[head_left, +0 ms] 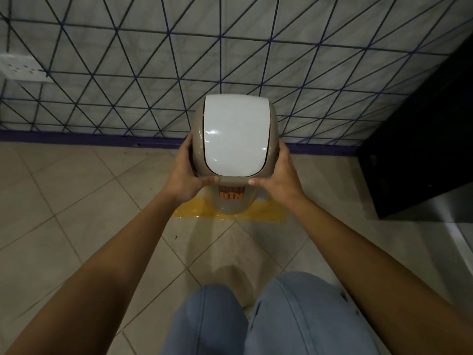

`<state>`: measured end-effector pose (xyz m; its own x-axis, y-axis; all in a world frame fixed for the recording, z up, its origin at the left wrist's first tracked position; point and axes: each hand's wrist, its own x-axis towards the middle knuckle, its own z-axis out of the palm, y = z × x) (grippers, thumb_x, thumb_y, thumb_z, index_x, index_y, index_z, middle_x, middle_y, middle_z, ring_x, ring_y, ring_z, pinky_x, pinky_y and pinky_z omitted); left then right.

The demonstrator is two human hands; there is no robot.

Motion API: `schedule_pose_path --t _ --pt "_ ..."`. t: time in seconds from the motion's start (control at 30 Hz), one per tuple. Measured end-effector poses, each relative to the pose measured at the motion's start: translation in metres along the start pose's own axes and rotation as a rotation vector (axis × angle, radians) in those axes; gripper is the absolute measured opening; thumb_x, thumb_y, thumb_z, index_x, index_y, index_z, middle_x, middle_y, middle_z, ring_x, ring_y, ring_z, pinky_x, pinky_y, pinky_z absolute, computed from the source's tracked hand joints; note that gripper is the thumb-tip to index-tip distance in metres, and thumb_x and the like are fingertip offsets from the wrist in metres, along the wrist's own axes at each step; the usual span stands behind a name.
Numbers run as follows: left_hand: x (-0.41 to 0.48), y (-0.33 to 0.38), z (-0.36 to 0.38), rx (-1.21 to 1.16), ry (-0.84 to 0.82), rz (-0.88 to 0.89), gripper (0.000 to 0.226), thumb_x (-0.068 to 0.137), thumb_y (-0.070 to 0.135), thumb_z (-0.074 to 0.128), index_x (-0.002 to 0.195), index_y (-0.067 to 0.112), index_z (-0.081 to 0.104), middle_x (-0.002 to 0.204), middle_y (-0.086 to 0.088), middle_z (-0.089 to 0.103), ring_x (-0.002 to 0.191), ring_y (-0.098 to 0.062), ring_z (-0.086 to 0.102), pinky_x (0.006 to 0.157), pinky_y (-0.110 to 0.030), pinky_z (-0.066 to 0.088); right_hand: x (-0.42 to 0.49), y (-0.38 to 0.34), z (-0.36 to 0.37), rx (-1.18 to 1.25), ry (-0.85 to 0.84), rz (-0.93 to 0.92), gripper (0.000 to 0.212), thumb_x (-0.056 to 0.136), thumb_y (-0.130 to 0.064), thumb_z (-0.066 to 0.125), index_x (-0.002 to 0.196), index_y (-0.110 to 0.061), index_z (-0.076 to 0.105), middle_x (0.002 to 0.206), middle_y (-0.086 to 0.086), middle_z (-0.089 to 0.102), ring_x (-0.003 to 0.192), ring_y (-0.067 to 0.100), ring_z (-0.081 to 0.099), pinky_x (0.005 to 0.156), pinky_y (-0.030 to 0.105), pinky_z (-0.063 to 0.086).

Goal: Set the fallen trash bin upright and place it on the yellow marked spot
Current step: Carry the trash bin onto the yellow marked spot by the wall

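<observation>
head view: trash bin (pixel 234 198) upright, long axis vertical, base on yellow marked spot (pixel 266 213) on floor near wall edge. left hand (pixel 185 175) and right hand (pixel 277 179) grasp lid rim from opposite sides, equally near.

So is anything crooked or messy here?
Not much. The trash bin stands upright on the yellow marked spot, held at its top by the left hand and right hand. Its white lid is shut. The yellow spot has wavy, uneven edges, and nothing looks spilled.
</observation>
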<state>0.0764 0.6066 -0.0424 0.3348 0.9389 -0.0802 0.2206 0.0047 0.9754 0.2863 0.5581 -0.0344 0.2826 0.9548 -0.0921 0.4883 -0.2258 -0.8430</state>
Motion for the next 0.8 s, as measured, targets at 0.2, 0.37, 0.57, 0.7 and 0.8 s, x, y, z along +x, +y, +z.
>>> schedule_pose_path --t 0.2,0.37,0.57,0.7,0.8 --pt "0.016 0.004 0.001 -0.003 0.013 -0.023 0.113 0.062 -0.005 0.079 0.149 0.017 0.009 0.147 0.003 0.028 0.130 -0.007 0.029 0.107 -0.044 0.038 0.014 0.000 -0.001 0.016 0.007 -0.003 0.118 0.057 -0.012 0.087 0.148 -0.017 0.012 0.149 0.005 0.034 0.137 0.021 0.032 0.111 0.039 0.032" --pt "0.029 0.006 0.002 -0.011 0.025 -0.033 0.111 0.064 -0.004 0.078 0.149 0.018 0.010 0.150 -0.003 0.024 0.134 -0.013 0.028 0.107 -0.047 0.038 0.027 0.000 -0.002 0.034 0.015 -0.007 0.115 0.058 -0.011 0.087 0.148 -0.018 0.015 0.146 0.004 0.039 0.134 0.020 0.035 0.109 0.036 0.034" --pt "0.039 0.006 0.005 -0.007 0.062 -0.018 0.104 0.068 -0.001 0.076 0.148 0.022 0.014 0.149 -0.001 0.029 0.130 -0.009 0.030 0.107 -0.041 0.039 0.044 0.000 0.000 0.056 0.044 -0.007 0.112 0.057 -0.010 0.086 0.146 -0.019 0.020 0.144 0.004 0.041 0.133 0.021 0.037 0.107 0.035 0.035" --pt "0.048 0.007 0.006 -0.005 0.075 -0.009 0.103 0.067 -0.001 0.076 0.148 0.020 0.015 0.148 -0.001 0.031 0.132 -0.011 0.031 0.107 -0.042 0.039 0.054 0.001 -0.001 0.058 0.043 -0.008 0.109 0.058 -0.010 0.086 0.146 -0.019 0.021 0.143 0.003 0.043 0.132 0.021 0.038 0.108 0.037 0.036" --pt "0.055 0.006 0.006 -0.012 0.073 -0.012 0.103 0.068 -0.002 0.075 0.148 0.021 0.014 0.149 -0.001 0.030 0.135 -0.014 0.031 0.108 -0.044 0.039 0.060 0.001 0.000 0.062 0.049 -0.004 0.108 0.059 -0.011 0.085 0.146 -0.019 0.022 0.143 0.003 0.043 0.133 0.020 0.038 0.108 0.038 0.036"
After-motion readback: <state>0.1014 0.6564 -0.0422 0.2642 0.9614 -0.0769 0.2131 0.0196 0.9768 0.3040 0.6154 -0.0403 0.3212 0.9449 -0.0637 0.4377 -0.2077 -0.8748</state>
